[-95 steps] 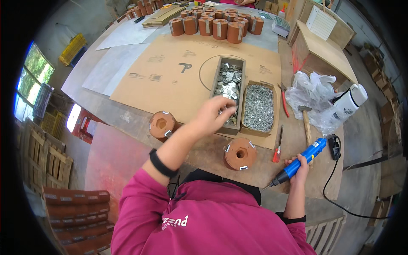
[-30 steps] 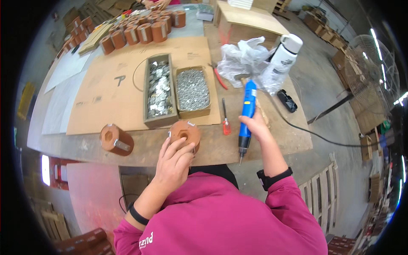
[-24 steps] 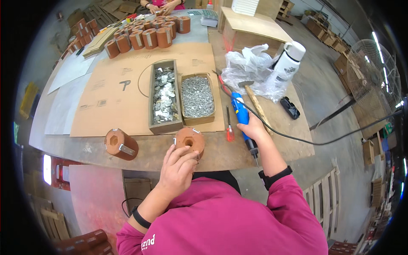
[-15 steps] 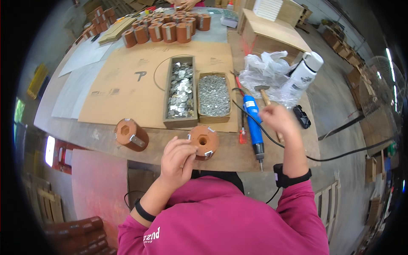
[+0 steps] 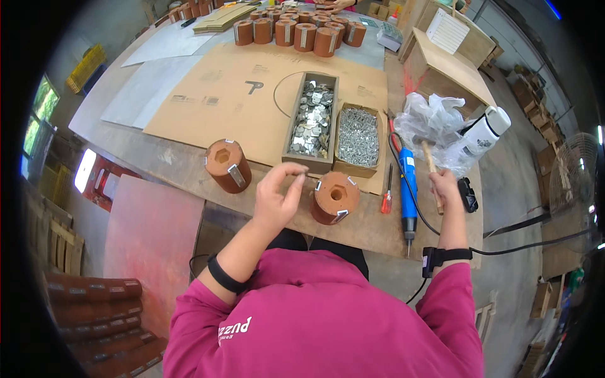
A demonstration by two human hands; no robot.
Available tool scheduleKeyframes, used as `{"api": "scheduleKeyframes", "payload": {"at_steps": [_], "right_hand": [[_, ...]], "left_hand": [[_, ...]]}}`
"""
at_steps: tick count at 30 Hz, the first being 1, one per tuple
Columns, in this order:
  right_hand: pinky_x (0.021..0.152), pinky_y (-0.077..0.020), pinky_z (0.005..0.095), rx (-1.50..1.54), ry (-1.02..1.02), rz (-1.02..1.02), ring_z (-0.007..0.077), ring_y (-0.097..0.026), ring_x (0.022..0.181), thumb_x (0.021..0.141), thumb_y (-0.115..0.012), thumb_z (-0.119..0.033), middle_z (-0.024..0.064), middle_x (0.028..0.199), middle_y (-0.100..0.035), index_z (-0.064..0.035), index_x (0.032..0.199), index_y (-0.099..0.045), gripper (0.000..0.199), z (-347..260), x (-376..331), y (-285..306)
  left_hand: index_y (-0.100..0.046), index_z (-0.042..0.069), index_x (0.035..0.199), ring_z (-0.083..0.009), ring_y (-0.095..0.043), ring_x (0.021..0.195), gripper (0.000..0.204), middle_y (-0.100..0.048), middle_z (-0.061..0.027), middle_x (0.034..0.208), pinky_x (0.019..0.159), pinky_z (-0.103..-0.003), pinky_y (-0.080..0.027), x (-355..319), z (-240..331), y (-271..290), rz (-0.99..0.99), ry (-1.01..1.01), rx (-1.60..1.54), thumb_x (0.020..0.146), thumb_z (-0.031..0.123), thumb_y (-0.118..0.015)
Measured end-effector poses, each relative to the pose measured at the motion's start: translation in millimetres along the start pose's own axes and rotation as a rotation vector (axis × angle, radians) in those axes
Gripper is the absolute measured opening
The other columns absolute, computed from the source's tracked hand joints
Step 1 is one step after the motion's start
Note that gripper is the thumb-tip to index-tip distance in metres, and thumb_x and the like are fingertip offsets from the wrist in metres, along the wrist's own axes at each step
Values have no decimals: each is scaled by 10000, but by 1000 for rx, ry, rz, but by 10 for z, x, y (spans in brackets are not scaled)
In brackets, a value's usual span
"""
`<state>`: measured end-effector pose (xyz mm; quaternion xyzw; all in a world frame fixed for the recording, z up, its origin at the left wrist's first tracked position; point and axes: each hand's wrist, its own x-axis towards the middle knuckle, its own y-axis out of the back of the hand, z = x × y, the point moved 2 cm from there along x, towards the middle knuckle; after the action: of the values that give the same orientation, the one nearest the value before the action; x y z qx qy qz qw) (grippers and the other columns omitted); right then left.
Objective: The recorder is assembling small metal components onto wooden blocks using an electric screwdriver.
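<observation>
Pinched between thumb and forefinger, the left hand (image 5: 277, 198) holds something too small to make out, likely a thin metal piece; fingers curled, wrist raised above the bench edge. Just to its right, nearly touching the fingertips, stands the round brown wooden block (image 5: 334, 196), upright, centre hole facing up, metal clips on its rim. Block's axis vertical; left hand clearly the nearer one.

Right hand (image 5: 445, 189) closed around the wooden handle of a hammer (image 5: 428, 160), handle running away from the person toward the crumpled plastic bag (image 5: 435, 123). Forearm straight out, strap at wrist.

Blue power screwdriver (image 5: 407, 189) lies on the workbench (image 5: 157, 160) between block and right hand, tip toward the person. Red screwdriver (image 5: 387, 200) beside it.

Second block (image 5: 227, 165) left of the hand. Trays of metal plates (image 5: 310, 120) and screws (image 5: 358, 135) beyond
</observation>
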<state>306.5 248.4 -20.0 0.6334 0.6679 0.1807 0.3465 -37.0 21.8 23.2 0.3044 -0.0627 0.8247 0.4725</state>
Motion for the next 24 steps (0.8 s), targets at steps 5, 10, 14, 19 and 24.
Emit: {"api": "scheduleKeyframes", "payload": {"at_steps": [5,10,14,19,24], "right_hand": [[513,-459,233,224,463,344,111,-500,545,753,-584,-128,66,712,-508,28,861,-468,222,-737,-813,336],[517,-438,203,442,578,70,88,-486,562,791,-525,-48,50,737,-490,-7,937,-396,198,-1120,-1973,332],[555,-447,240,150,373,-195,118,-514,595,796,-496,-23,84,741,-512,-19,989,-406,213,-890,-2498,53],[686,-451,335,-141,381,-313,317,-583,818,784,-533,-55,215,958,-547,-50,1245,-331,502,-787,-2737,-165],[704,-442,349,-206,567,-285,346,-562,843,789,-526,-53,222,950,-548,-78,1275,-326,525,-777,-2843,-268]], "left_hand": [[-539,-12,868,-187,-561,872,99,-588,-114,912,781,-278,-422,96,-16,-74,-56,-74,6,772,7,-523],[-530,9,832,-279,-510,986,109,-566,-131,996,852,-347,-384,46,-4,-293,-139,-186,56,725,0,-549],[-522,23,796,-322,-493,1002,111,-551,-149,1042,852,-384,-386,-11,-107,-452,-136,-161,27,692,11,-561],[-518,1,849,-154,-508,948,72,-479,-141,1155,787,-277,-414,-112,-206,-521,-247,171,-301,800,50,-496],[-517,-2,843,-180,-507,961,70,-494,-137,1117,801,-282,-402,-125,-233,-534,-180,49,-251,799,49,-494]]}}
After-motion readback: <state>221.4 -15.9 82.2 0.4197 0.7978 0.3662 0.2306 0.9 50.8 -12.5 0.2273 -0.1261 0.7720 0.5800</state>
